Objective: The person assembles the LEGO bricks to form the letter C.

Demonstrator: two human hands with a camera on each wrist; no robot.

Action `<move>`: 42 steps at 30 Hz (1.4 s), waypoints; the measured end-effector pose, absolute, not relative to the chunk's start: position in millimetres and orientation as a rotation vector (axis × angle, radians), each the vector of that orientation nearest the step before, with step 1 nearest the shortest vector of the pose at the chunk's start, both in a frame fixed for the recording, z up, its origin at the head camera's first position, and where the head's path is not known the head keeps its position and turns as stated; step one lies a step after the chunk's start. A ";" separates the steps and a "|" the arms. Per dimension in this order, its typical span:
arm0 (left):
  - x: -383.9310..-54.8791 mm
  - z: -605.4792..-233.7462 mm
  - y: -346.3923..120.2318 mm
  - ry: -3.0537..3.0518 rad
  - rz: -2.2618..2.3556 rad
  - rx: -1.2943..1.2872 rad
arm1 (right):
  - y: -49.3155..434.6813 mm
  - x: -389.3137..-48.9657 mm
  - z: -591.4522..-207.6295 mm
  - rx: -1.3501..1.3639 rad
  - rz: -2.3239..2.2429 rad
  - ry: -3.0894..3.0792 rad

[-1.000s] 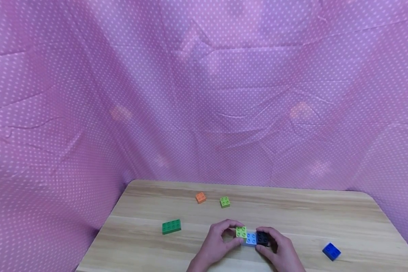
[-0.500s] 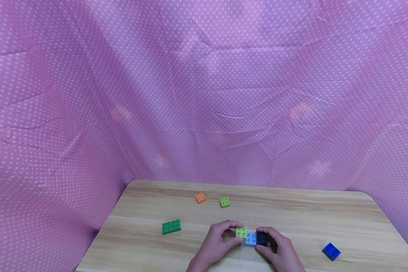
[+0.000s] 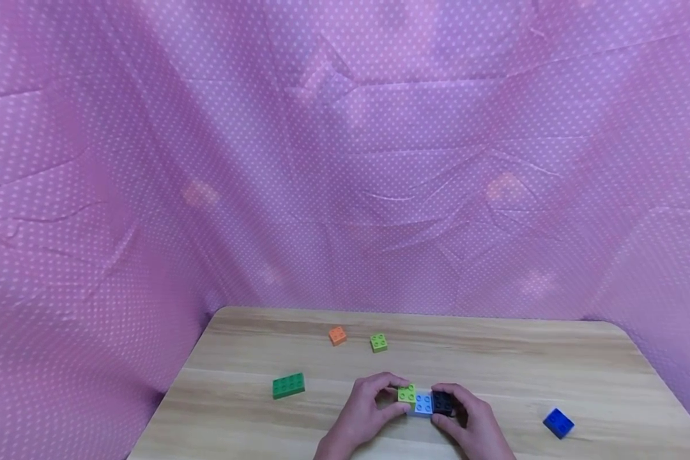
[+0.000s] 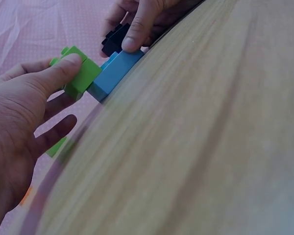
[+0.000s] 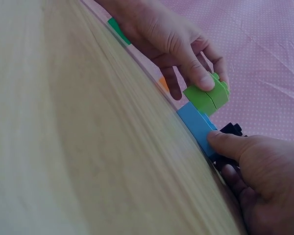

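at the left of the table (image 3: 224, 428), the long green brick (image 3: 289, 385) lies well apart from the work, the orange brick (image 3: 337, 335) beyond it near the far edge. the left hand (image 3: 363, 412) has its grip closed on a lime stack (image 3: 406, 394), thumb and fingertips pinching opposite sides; a seam suggests two bricks. the stack is held at the left end of the light blue brick (image 3: 423, 404) – whether they interlock, one cannot tell. the loose lime brick (image 3: 378, 343) lies farther back.

next comes the black brick (image 3: 442, 402), which appears to sit on the light blue one's right end. the right hand (image 3: 476, 421) pinches around it, thumb pressing the light blue side. the dark blue brick (image 3: 559, 423) lies farther right, tilted to the hands' line.

the bricks look like hard plastic: probably light, stiff, not fragile, perhaps a little slick. flat side walls seem the best hold – studs left free. there is room to shift sideways before the green or dark blue brick, and the far edge, with the pink curtain (image 3: 345, 223) behind it, is well away.
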State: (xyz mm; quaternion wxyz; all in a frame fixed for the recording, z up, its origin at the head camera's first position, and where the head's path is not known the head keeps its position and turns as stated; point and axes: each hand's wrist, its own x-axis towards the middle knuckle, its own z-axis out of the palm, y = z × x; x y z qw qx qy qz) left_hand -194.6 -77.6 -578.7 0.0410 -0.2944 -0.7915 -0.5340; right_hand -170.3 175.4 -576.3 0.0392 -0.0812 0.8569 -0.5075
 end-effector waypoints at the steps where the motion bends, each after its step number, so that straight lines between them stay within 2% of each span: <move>1: -194.5 -578.6 -77.6 -2.427 -1.630 -0.899 | 175.3 -170.5 -576.0 -0.253 -1.553 2.628; 30: -202.4 -587.5 -74.5 -2.553 -1.751 -0.698 | 176.8 -174.7 -575.2 -0.230 -1.550 2.618; 35: -207.2 -586.6 -74.9 -2.437 -1.828 -0.559 | 178.3 -174.8 -575.4 -0.219 -1.569 2.604; 42: -226.5 -592.6 -87.8 -2.274 -1.583 -0.254 | 178.2 -173.6 -578.5 -0.258 -1.562 2.552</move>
